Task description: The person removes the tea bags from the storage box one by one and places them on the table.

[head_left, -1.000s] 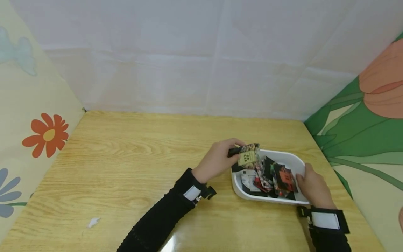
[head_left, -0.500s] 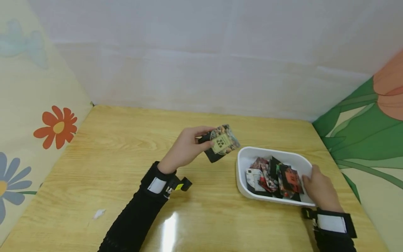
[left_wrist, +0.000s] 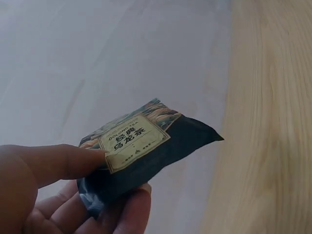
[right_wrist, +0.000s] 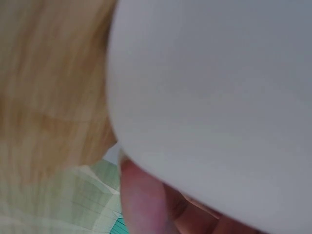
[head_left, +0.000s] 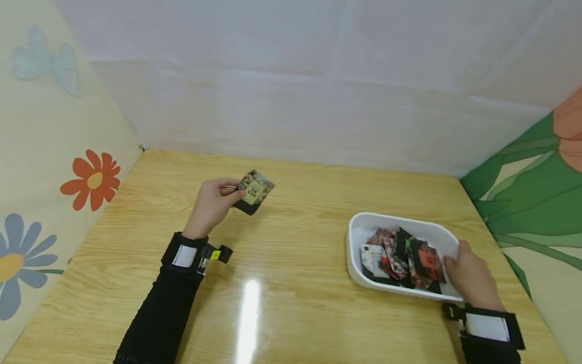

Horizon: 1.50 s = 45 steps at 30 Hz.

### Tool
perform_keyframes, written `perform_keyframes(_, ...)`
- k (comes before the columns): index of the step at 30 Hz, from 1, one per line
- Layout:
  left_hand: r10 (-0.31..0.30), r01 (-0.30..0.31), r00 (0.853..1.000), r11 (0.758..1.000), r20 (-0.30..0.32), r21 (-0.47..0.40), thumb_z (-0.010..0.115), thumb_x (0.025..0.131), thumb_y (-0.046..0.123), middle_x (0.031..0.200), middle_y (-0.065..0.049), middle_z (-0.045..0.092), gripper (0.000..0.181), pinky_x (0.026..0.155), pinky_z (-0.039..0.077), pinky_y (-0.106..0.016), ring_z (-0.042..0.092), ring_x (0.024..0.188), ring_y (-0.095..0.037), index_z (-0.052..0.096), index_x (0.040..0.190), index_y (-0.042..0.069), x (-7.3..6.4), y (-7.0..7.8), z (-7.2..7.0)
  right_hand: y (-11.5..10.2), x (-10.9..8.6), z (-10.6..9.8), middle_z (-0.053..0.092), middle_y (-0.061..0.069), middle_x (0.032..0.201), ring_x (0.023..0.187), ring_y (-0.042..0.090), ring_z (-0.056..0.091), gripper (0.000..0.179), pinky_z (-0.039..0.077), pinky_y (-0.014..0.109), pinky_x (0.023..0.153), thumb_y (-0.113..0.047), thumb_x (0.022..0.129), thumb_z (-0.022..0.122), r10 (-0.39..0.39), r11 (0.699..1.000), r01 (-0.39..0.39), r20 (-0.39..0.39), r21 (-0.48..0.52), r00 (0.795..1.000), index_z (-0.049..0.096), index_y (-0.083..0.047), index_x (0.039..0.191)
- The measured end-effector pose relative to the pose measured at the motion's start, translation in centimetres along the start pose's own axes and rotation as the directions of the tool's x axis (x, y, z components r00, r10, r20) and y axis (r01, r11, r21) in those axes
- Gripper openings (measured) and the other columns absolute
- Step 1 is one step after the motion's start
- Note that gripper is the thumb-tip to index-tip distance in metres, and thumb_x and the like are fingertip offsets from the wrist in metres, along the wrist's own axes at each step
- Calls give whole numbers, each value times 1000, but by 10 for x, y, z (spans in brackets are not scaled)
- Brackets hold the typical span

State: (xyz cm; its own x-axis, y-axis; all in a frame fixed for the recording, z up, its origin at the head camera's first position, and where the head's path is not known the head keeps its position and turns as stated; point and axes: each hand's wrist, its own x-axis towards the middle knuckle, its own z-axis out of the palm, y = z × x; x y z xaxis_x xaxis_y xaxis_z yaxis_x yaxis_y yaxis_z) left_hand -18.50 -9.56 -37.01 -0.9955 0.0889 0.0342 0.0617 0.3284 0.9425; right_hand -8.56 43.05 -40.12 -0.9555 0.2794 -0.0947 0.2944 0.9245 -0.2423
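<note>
My left hand [head_left: 212, 206] pinches an oolong tea packet [head_left: 254, 192] above the left half of the table. In the left wrist view the tea packet [left_wrist: 136, 146] is dark with a pale yellow label, and the thumb lies on its printed face with fingers beneath. My right hand [head_left: 474, 275] grips the right end of a white plastic bin [head_left: 354, 255], thumb at the rim. Several more packets [head_left: 404, 260], red, black and white, lie heaped inside the bin. The right wrist view shows mostly the bin's blank white wall [right_wrist: 209, 107] with fingers against it.
The wooden table [head_left: 300, 227] ends at a white cloth backdrop [head_left: 273, 101]. Painted panels stand on both sides, with a red flower [head_left: 93, 180] on the left one and green leaves [head_left: 532, 197] on the right one.
My left hand has lifted the tea packet away from the bin and carried it left across the table. The right hand keeps its grip on the bin, which stays about where it was.
</note>
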Motion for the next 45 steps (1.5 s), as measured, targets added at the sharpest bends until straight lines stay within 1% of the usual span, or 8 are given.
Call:
perform_keyframes(4, -104, 100, 991, 994, -81, -46, 61, 93, 22, 116, -19, 63, 40, 83, 51, -39, 63, 103, -27, 60, 126, -1, 6, -17, -20, 2, -2, 0, 45, 49, 109, 92, 58, 55, 52, 46, 56, 65, -12, 94, 47, 5, 1000, -5, -2, -1, 1000, 28, 24, 127)
perform_keyframes(10, -197, 189, 971, 980, -134, -64, 59, 94, 20, 116, -22, 62, 40, 83, 51, -39, 64, 89, -17, 57, 127, -3, 12, -35, -40, 3, -6, 0, 45, 49, 109, 93, 60, 54, 50, 45, 58, 66, -10, 94, 48, -6, 1000, 6, -13, 6, 1000, 29, 24, 126)
perform_keyframes(20, -309, 319, 939, 946, -152, 50, 59, 93, 14, 127, -24, 56, 50, 80, 50, -32, 59, 111, -32, 48, 139, -2, 13, -62, -59, 2, -10, 2, 45, 50, 110, 94, 59, 54, 52, 45, 58, 66, -10, 94, 49, 16, 1000, -16, -8, -2, 1000, 29, 25, 127)
perform_keyframes(26, -260, 296, 942, 941, -212, 164, 63, 90, 14, 121, -24, 60, 47, 77, 49, -30, 61, 110, -34, 54, 133, -3, 14, -70, -60, 3, -13, 0, 44, 49, 112, 95, 60, 53, 54, 45, 58, 69, -11, 94, 48, 39, 999, -39, 3, -18, 999, 27, 25, 129)
perform_keyframes(31, -208, 272, 942, 933, -264, 236, 64, 86, 10, 112, -24, 64, 42, 71, 48, -27, 64, 98, -32, 59, 126, -4, 14, -70, -58, 4, -17, 0, 44, 50, 112, 95, 60, 53, 53, 45, 58, 68, -10, 93, 48, 38, 999, -38, 4, -14, 999, 28, 25, 128)
perform_keyframes(38, -124, 251, 926, 908, -358, 336, 62, 81, 5, 99, -22, 66, 42, 63, 45, -29, 62, 84, -30, 61, 122, -5, 15, -71, -54, 3, -17, 1, 44, 49, 113, 97, 60, 52, 54, 45, 59, 70, -10, 93, 48, 46, 999, -46, -7, -6, 999, 28, 24, 130)
perform_keyframes(41, -92, 235, 927, 898, -364, 373, 63, 82, 4, 99, -25, 65, 46, 67, 47, -37, 63, 86, -35, 57, 126, -7, 14, -71, -50, 3, -18, 2, 44, 49, 112, 96, 60, 52, 54, 45, 59, 69, -9, 93, 48, 48, 999, -48, -14, -7, 999, 28, 24, 130)
perform_keyframes(45, -68, 225, 934, 874, -349, 431, 65, 84, 4, 86, -24, 63, 55, 64, 45, -41, 59, 72, -34, 48, 134, -9, 9, -68, -47, 4, -18, 2, 45, 49, 110, 93, 60, 54, 52, 45, 58, 67, -9, 93, 49, 29, 1000, -29, -32, -7, 999, 29, 24, 128)
